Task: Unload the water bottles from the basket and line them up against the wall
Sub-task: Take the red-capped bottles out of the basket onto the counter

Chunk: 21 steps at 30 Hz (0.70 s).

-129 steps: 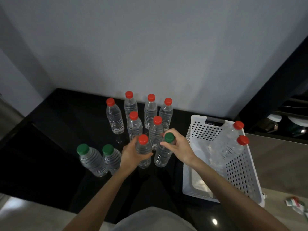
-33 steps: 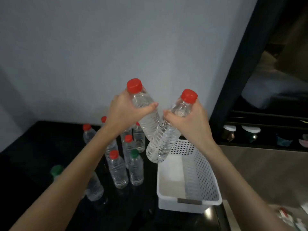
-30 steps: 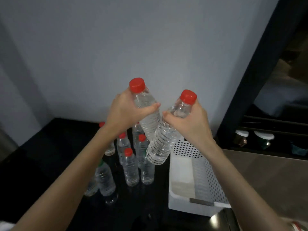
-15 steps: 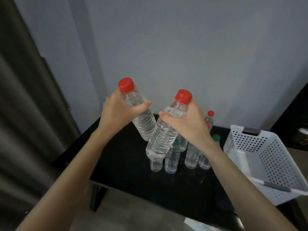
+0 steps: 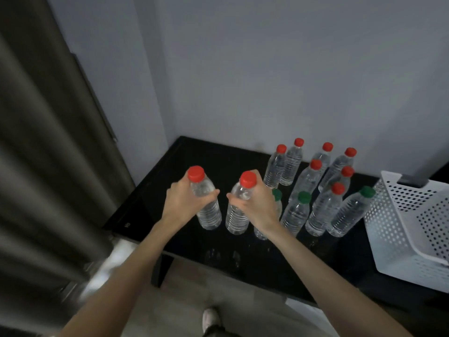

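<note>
My left hand [image 5: 184, 200] grips a clear red-capped water bottle [image 5: 209, 212] near its shoulder. My right hand [image 5: 257, 205] grips a second red-capped water bottle [image 5: 237, 220] the same way. Both stand upright, side by side, at the left end of the black table [image 5: 175, 166], their bases at or just above its top. To the right stands a cluster of several bottles [image 5: 315, 190], red-capped at the back by the grey wall [image 5: 291, 81], green-capped ones in front. The white perforated basket [image 5: 398, 234] sits tilted at the far right; no bottles show inside it.
A dark curtain [image 5: 48, 154] hangs close on the left, beside the table's left edge. The table's front edge runs below my forearms, with pale floor and my foot [image 5: 210, 317] under it.
Both hands have lowered the two red-capped bottles from chest height down to the table's left part. The view has tilted down, so the bottle cluster and the basket show fully.
</note>
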{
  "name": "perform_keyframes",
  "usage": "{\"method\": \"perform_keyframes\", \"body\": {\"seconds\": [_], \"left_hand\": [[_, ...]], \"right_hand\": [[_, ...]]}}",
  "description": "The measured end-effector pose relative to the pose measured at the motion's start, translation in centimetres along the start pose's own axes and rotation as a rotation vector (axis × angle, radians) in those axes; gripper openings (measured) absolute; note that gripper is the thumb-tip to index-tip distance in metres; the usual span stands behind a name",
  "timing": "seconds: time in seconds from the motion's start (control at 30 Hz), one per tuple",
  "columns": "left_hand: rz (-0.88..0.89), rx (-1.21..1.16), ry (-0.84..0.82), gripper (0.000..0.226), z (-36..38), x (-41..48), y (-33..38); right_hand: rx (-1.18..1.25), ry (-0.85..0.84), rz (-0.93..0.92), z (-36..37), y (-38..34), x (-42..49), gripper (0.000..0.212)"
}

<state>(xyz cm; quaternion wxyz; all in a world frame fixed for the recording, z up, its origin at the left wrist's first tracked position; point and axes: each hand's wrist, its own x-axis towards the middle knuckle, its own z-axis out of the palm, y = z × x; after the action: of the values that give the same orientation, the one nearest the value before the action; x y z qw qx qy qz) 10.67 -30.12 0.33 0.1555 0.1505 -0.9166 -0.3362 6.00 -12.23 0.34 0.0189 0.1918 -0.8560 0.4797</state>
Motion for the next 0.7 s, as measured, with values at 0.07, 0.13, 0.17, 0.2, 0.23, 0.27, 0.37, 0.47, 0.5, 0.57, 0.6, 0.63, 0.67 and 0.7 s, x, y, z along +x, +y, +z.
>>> {"method": "perform_keyframes", "body": {"seconds": [0.07, 0.13, 0.17, 0.2, 0.23, 0.27, 0.37, 0.47, 0.5, 0.57, 0.6, 0.63, 0.67, 0.7], "left_hand": [[-0.008, 0.008, -0.062, 0.055, 1.7, 1.0, -1.7], [-0.018, 0.009, -0.121, 0.053, 3.1, 2.2, -2.9], [-0.024, 0.008, -0.146, 0.052, 3.6, 2.8, -3.3], [-0.024, 0.006, -0.168, 0.05, 4.1, 3.5, -3.7], [-0.023, 0.0, -0.191, 0.049, 4.5, 4.2, -3.9], [-0.018, -0.01, -0.205, 0.048, 4.9, 4.8, -4.2], [0.011, -0.019, -0.248, 0.051, 5.8, 6.9, -5.2], [0.041, -0.031, -0.318, 0.054, 6.5, 8.7, -6.3], [0.052, -0.03, -0.334, 0.053, 6.7, 9.2, -6.7], [0.072, -0.023, -0.365, 0.051, 6.8, 10.1, -7.3], [0.082, -0.024, -0.38, 0.051, 6.9, 10.4, -7.6], [0.087, -0.027, -0.397, 0.05, 7.0, 10.7, -8.0], [0.092, -0.035, -0.414, 0.05, 7.1, 10.9, -8.4], [0.093, -0.045, -0.432, 0.05, 7.3, 11.1, -8.7]], "right_hand": [[-0.004, -0.008, 0.039, 1.7, 1.5, 0.9, 0.037], [0.0, -0.017, 0.088, 3.1, 2.9, 1.9, 0.038], [0.001, -0.021, 0.116, 3.7, 3.4, 2.5, 0.039], [0.002, -0.019, 0.144, 4.3, 4.0, 3.0, 0.039], [0.006, -0.013, 0.169, 4.9, 4.5, 3.6, 0.04], [0.012, -0.006, 0.191, 5.3, 4.9, 4.1, 0.041], [0.001, -0.002, 0.236, 6.4, 6.1, 5.7, 0.043], [0.007, 0.01, 0.268, 7.2, 7.2, 6.9, 0.045], [0.014, 0.021, 0.281, 7.4, 7.5, 7.2, 0.046], [0.018, 0.033, 0.299, 7.8, 8.0, 7.6, 0.047], [0.018, 0.037, 0.305, 7.9, 8.1, 7.7, 0.047], [0.019, 0.044, 0.313, 8.1, 8.3, 7.8, 0.048], [0.025, 0.054, 0.321, 8.2, 8.5, 7.8, 0.048], [0.035, 0.063, 0.33, 8.3, 8.8, 7.8, 0.048]]}}
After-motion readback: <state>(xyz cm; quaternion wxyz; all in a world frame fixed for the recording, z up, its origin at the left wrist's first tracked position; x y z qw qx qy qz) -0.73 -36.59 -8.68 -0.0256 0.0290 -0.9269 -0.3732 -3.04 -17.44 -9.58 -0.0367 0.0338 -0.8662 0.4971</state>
